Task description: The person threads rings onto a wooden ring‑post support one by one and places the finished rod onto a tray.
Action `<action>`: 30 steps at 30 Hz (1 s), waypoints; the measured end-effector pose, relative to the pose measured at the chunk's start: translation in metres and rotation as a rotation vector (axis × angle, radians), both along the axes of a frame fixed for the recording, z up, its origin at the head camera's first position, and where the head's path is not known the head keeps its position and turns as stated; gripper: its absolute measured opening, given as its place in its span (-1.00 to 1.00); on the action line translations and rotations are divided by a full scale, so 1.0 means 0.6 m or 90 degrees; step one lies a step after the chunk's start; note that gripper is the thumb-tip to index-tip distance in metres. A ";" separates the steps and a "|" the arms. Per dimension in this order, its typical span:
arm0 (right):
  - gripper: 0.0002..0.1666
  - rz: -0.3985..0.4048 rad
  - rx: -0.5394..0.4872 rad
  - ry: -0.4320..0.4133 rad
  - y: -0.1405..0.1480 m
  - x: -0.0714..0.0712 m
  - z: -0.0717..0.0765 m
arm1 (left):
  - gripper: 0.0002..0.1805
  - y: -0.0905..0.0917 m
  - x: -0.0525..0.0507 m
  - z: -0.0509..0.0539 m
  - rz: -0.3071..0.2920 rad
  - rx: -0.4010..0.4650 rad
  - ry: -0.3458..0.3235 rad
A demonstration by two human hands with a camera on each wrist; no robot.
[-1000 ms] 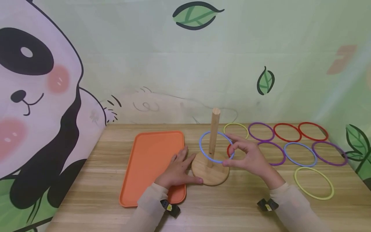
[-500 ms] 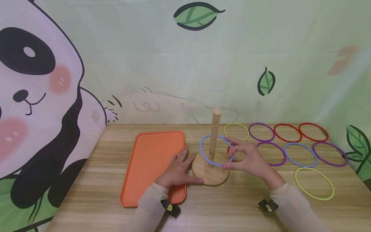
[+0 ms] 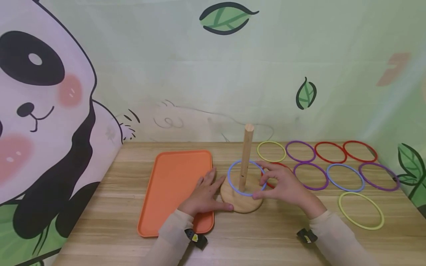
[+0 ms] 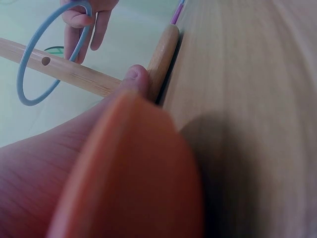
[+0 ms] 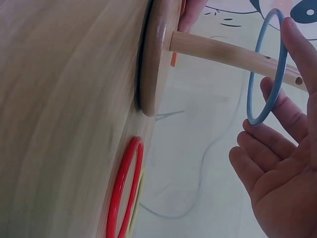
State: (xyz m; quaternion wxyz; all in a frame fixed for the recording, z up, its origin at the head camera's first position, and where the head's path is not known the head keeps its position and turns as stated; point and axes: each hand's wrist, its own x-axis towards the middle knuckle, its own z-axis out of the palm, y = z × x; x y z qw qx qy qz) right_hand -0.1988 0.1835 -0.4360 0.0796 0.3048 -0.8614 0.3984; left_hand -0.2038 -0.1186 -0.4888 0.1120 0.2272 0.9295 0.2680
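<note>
A blue ring [image 3: 228, 178] encircles the upright wooden peg [image 3: 246, 147], low down but above the round wooden base [image 3: 241, 206]. My right hand [image 3: 287, 186] pinches the ring's right side between thumb and fingers. In the right wrist view the ring [image 5: 250, 94] is clear of the base [image 5: 154, 64], level with the peg's holes. My left hand [image 3: 204, 197] lies at the base's left edge, fingers spread and fairly straight, thumb touching its front edge. Under that hand is the right rim of the orange tray [image 3: 176, 181], which also blocks much of the left wrist view.
To the right, several loose rings lie flat on the table, among them a red ring [image 3: 283, 164] partly behind my right hand, a purple ring [image 3: 311, 188], a second blue ring [image 3: 346, 189] and a yellow ring [image 3: 361, 226]. A printed cloth wall [image 3: 166, 74] rises behind the table.
My right hand has lowered the blue ring along the peg toward the base, shifting slightly left at the end. The left hand stays put.
</note>
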 end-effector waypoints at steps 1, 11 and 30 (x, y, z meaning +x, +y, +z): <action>-0.59 0.003 0.003 0.007 -0.001 0.000 0.000 | 0.24 0.000 0.000 0.000 0.000 -0.001 0.000; -0.59 0.013 0.043 0.039 -0.003 -0.004 -0.007 | 0.25 -0.001 0.000 0.000 -0.002 -0.005 0.001; -0.63 0.007 0.101 -0.063 -0.007 -0.002 -0.019 | 0.24 0.000 0.000 -0.001 -0.004 -0.005 0.008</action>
